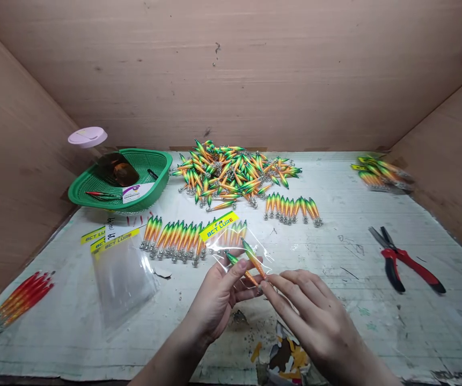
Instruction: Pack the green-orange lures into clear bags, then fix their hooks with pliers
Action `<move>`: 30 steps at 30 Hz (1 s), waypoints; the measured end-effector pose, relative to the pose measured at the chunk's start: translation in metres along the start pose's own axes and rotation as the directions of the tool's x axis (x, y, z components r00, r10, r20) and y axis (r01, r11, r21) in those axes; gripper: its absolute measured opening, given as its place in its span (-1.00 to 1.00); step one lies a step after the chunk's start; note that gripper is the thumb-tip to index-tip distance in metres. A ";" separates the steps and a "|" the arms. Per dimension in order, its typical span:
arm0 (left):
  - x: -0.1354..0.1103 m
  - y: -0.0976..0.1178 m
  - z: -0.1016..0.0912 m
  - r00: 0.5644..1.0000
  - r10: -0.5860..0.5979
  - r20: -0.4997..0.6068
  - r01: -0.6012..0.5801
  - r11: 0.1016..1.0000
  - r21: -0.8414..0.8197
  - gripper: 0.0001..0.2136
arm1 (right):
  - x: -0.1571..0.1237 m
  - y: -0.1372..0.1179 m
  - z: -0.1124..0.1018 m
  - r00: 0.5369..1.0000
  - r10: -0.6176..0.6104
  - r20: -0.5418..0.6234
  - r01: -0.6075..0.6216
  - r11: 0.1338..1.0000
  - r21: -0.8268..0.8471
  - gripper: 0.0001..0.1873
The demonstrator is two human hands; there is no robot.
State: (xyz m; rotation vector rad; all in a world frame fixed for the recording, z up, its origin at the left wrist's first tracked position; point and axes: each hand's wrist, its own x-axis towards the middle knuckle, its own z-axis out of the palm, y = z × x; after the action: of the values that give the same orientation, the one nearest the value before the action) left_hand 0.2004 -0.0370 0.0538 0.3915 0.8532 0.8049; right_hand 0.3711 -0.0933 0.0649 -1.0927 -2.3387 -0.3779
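Observation:
My left hand (225,292) is closed on a clear plastic bag (259,247) with a yellow BCT LURE header. Its thumb also presses on a green-and-orange fishing lure (233,259). A second fishing lure (251,254) lies tilted at the bag, its lower end pinched by the fingertips of my right hand (311,305). Whether either lure is inside the bag I cannot tell. Behind the bag runs a row of matching lures (182,238), hooks toward me. Left of my hands lie several empty clear bags (122,284) with yellow headers.
A heap of lures (231,174) lies at the back, with a shorter row (291,208) before it. At left are a green basket (160,185) with a pink-lidded bottle (88,138) and red lures (21,303). Red-handled pliers (402,262) and packed lures (383,172) lie right.

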 end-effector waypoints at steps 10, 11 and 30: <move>0.000 -0.004 0.001 0.999 -0.030 0.021 0.030 0.999 -0.024 -0.62 | -0.014 -0.002 0.006 0.985 0.165 -0.049 -0.164 0.986 0.016 -0.66; 0.000 -0.005 0.002 0.999 -0.023 0.029 0.024 0.999 -0.041 -0.59 | -0.015 -0.004 0.008 0.979 0.195 -0.057 -0.194 0.981 0.033 -0.66; 0.011 -0.024 -0.004 0.980 -0.072 0.183 0.132 0.931 -0.342 -0.66 | -0.004 -0.010 0.001 0.948 0.292 -0.129 -0.257 0.937 0.237 -0.71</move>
State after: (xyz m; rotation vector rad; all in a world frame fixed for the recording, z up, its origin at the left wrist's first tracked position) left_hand 0.2127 -0.0439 0.0309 0.0929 0.5519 0.7970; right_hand 0.3654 -0.1016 0.0614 -1.2116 -1.9947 -0.0978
